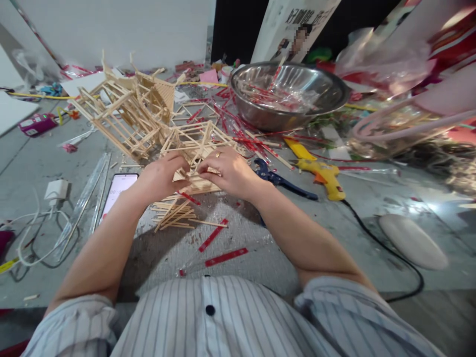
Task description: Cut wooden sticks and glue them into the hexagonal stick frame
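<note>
Pale openwork wooden-stick frame; left hand, right hand at near side; either grip's closure unclear.

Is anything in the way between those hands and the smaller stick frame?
Nothing visible: the left hand and right hand are at the small stick frame, and the loose sticks lie nearer the person.

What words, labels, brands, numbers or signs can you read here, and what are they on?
"好": start of the dark lettering on the white banner; I can't read the rest reliably.
"00": on the phone, with further digits too faint or covered to read.
Too small or blurred to read: the marks on the red strip, the purple device and the yellow glue gun.
No brand name is legible.
</note>
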The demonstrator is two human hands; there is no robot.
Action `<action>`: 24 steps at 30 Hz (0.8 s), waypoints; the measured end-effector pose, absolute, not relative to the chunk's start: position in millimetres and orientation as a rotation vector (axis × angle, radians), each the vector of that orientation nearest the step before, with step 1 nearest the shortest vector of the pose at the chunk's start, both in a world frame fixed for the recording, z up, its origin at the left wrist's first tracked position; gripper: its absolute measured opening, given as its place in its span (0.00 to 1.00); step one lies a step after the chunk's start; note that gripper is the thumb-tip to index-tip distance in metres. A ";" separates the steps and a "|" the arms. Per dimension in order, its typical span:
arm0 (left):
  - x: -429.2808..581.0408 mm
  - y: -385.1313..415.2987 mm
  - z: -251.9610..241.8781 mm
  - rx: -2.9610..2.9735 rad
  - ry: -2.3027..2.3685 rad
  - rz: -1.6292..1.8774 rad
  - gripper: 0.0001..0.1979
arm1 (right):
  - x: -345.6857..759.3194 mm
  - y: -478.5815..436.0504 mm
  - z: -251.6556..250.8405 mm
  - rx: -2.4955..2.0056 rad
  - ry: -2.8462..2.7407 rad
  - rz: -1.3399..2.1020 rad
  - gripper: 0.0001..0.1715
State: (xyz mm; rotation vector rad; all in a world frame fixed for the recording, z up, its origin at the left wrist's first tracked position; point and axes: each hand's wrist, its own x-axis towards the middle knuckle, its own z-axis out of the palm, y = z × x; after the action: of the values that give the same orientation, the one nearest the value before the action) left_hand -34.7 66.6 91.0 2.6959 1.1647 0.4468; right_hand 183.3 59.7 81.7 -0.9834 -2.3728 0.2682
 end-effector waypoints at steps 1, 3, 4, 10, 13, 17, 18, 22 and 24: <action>-34.5 67.1 90.3 2.705 1.139 0.447 0.08 | 182.1 60.1 80.6 -0.980 -2.369 0.302 0.06; -33.8 67.3 89.9 2.708 1.110 0.442 0.07 | 181.1 60.4 78.0 -0.981 -2.359 0.373 0.07; -33.4 66.8 90.1 2.705 1.104 0.433 0.07 | 181.0 60.4 76.7 -0.986 -2.350 0.405 0.07; -30.4 62.7 93.2 2.666 1.187 0.362 0.07 | 179.2 59.7 72.0 -1.034 -2.297 0.503 0.08; -28.5 62.1 93.2 2.681 1.204 0.341 0.06 | 178.3 59.4 71.5 -1.045 -2.295 0.499 0.09; -25.5 61.4 92.6 2.703 1.241 0.327 0.07 | 177.6 58.7 71.6 -1.061 -2.296 0.498 0.11; -24.8 61.1 92.6 2.703 1.255 0.321 0.08 | 177.3 58.5 71.6 -1.064 -2.296 0.499 0.11; -22.7 60.2 92.8 2.701 1.297 0.285 0.11 | 177.4 58.0 71.9 -1.050 -2.298 0.504 0.11; -22.3 59.8 93.3 2.700 1.309 0.272 0.11 | 179.4 58.1 72.7 -1.025 -2.314 0.508 0.11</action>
State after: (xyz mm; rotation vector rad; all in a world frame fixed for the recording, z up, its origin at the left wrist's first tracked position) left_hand -22.3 59.8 93.3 2.6996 1.3093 0.2718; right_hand 179.4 58.1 72.7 -1.0245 -2.3138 0.5079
